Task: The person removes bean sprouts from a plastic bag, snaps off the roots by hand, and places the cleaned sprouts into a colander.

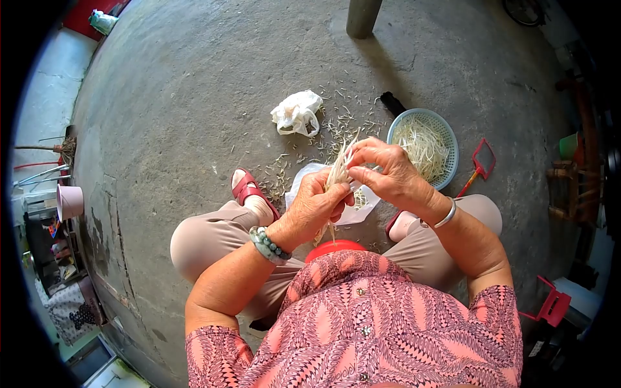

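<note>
A bunch of thin pale strands (338, 169) is held upright in my left hand (317, 204), whose fingers wrap round its lower part. My right hand (386, 169) is closed at the bunch's upper right side, thumb and fingertips pinched on the strands. Under both hands a white plastic sheet or bag (358, 213) lies on the floor with some pieces on it. To the right of my right hand stands a light blue basket (451, 139) holding many similar pale strands. Small cut-off bits (349, 123) are scattered on the floor beyond my hands.
A crumpled white plastic bag (297, 112) lies beyond my left hand. Part of a red object (335, 247) shows between my legs. A red-framed swatter (482, 160) lies right of the basket, and a dark post (363, 18) stands at the top.
</note>
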